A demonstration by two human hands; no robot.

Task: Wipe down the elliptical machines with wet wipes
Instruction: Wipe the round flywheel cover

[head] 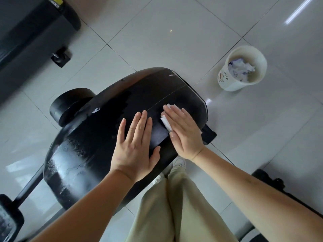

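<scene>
The elliptical machine's black rounded housing point(108, 123) fills the middle of the view, with wet streaks on its lower left part. My left hand point(134, 147) rests flat on the housing, fingers straight and spread. My right hand point(183, 131) lies flat just to the right of it and presses a white wet wipe point(165, 122) against the housing. Only the wipe's edges show from under the fingers and palm.
A white bucket point(225, 82) holding crumpled used wipes stands on the tiled floor at the upper right. Another black machine point(31, 32) with a caster occupies the upper left. My beige trousers and a shoe point(179, 163) are below the housing. A black pedal arm point(26, 191) runs lower left.
</scene>
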